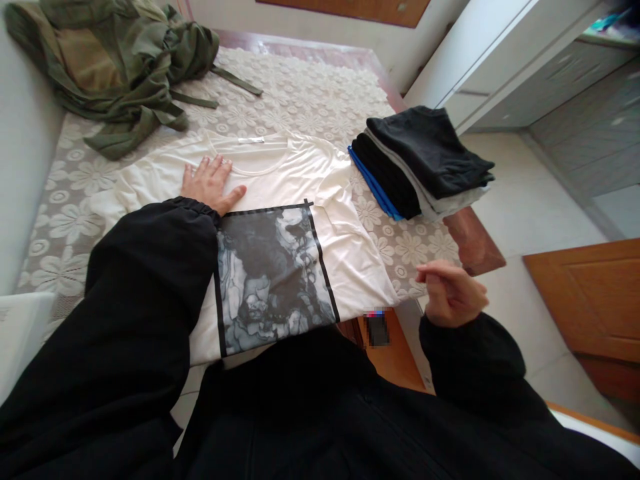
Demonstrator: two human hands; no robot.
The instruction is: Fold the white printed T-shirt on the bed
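Head view: white T-shirt (280, 180) lies spread flat, front up, on the lace-covered table (310, 87), its hem reaching the near edge and its collar pointing toward the far edge; a grey-and-black square print (273, 273) with a dark border sits on the chest and belly area; left hand (210, 183) rests palm down on the shirt just below the collar, fingers spread and flat, gripping nothing; its black sleeve (145, 300) lies across the shirt's left part and covers some of the print's edge; right hand (450, 293) is held off the table beyond its near right corner, fingers curled loosely inward, apart from the shirt's hem corner and holding nothing that can be seen; a stack of folded clothes (425, 163), dark on top with grey and blue layers below, sits at the right edge of the table, just beside the shirt's right sleeve; a crumpled olive-green garment (120, 67) lies heaped at the far left corner, well apart from both hands.
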